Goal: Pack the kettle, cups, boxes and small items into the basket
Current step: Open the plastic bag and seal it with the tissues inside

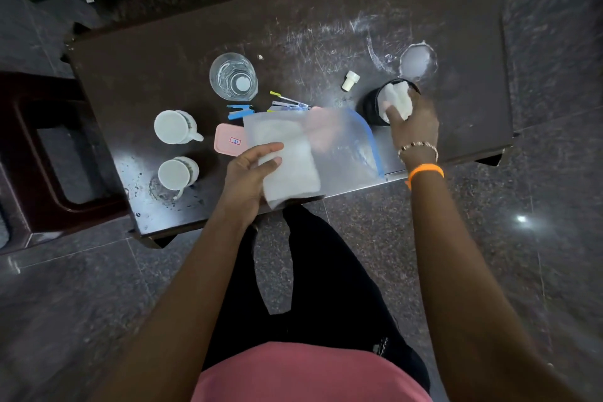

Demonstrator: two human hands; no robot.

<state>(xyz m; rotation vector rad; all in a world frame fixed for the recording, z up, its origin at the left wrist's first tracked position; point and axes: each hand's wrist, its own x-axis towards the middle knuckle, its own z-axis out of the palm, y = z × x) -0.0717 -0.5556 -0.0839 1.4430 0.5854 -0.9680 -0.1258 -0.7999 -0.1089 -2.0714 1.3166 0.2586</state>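
Note:
My left hand [253, 170] grips a clear zip bag [329, 147] with a blue seal strip, together with a folded white cloth [292, 173], above the table's front edge. My right hand [412, 121] pinches white tissue [398, 99] that sits in a black round container [375, 104]. Two white cups [173, 127] [176, 173] stand upside down on the left. A pink small box [228, 139] lies partly under the bag. A clear glass [233, 77] stands behind it. No basket or kettle is in view.
On the dark table [146, 75] lie a blue clip [239, 111], a metal stapler [288, 103], a small white cap [350, 80] and a round whitish lid [417, 60]. A dark red stool [39, 147] stands at the left. My legs are below the table edge.

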